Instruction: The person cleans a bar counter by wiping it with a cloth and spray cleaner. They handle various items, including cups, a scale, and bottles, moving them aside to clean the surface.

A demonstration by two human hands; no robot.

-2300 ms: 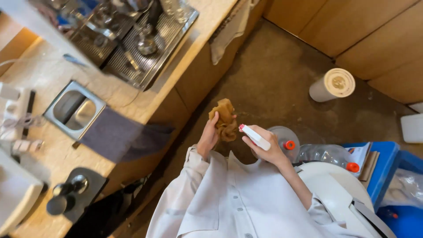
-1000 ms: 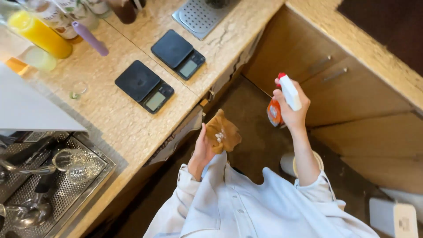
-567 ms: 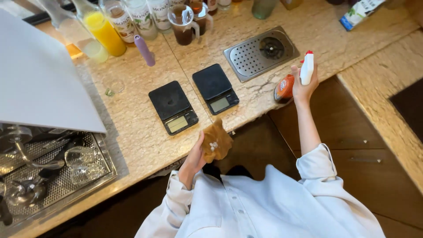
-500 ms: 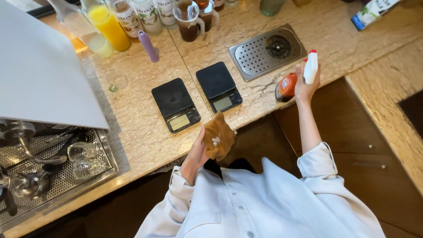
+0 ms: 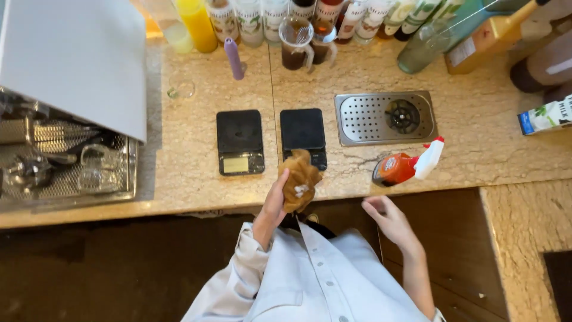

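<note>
My left hand (image 5: 275,201) grips a crumpled brown cloth (image 5: 299,180), held over the front edge of the stone counter (image 5: 179,173), just before the right of two black scales (image 5: 303,136). An orange spray bottle with a white trigger head (image 5: 406,166) stands on the counter near its front edge. My right hand (image 5: 386,217) hangs below and in front of the bottle, fingers apart, holding nothing and not touching it.
A second black scale (image 5: 239,141) sits left of the first. A perforated metal drip tray (image 5: 385,117) lies behind the bottle. Bottles and jars (image 5: 333,18) line the back. A grey machine (image 5: 71,65) and a rack of metal tools (image 5: 65,161) stand at left. A milk carton (image 5: 545,116) lies far right.
My right hand has set the spray bottle down on the counter and drawn back from it. My left hand has carried the brown cloth up to the counter's front edge.
</note>
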